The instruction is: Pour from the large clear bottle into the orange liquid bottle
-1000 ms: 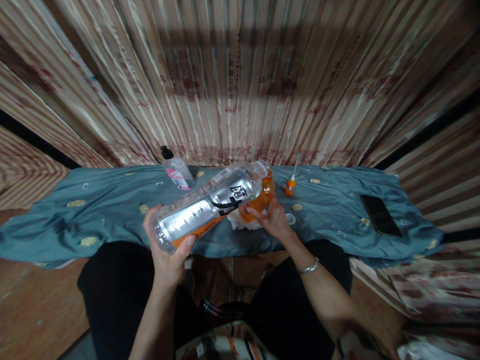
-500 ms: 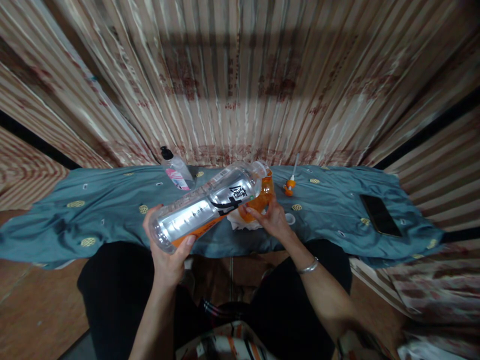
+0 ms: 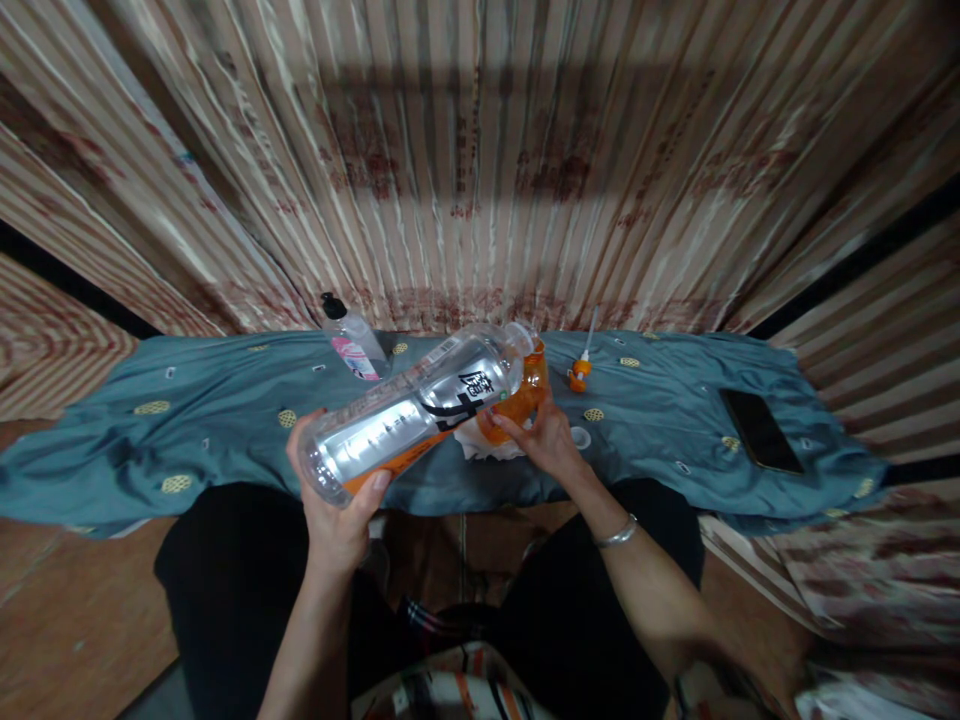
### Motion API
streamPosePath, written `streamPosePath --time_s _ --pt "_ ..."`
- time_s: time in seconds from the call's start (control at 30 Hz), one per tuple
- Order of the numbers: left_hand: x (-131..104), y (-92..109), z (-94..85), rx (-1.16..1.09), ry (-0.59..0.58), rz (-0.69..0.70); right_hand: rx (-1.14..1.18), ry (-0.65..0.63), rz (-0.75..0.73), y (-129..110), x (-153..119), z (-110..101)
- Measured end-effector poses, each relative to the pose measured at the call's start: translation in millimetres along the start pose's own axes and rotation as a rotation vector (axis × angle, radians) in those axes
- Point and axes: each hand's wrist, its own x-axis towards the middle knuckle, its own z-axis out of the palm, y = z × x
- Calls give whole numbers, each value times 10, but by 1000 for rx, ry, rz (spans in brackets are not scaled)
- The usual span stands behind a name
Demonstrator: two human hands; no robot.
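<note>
My left hand [image 3: 337,520] is closed around the base of a large clear plastic bottle [image 3: 420,410] with a silver and orange label. That bottle lies tilted in the air, its neck pointing right and away from me. Its mouth is at the opening of an orange see-through bottle [image 3: 534,378], which my right hand [image 3: 546,435] grips by its side. Part of the orange bottle is hidden behind the clear one. Beneath it lies a crumpled white tissue [image 3: 491,447]. To its right an orange pump top [image 3: 580,372] with a thin tube rests on the cloth.
A clear pump bottle [image 3: 355,345] with a black top stands at the back left. A small white cap [image 3: 580,438] sits beside my right wrist. A dark phone [image 3: 761,430] lies at the right on the blue-green cloth [image 3: 232,400]. Striped curtains [image 3: 480,150] hang behind.
</note>
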Motion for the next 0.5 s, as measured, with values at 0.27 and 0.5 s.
streamPosePath --time_s 0.27,0.5 --pt "22 21 17 16 3 27 -11 18 -1 15 -13 14" --pt "16 30 23 22 12 -71 -19 17 0 6 -14 8"
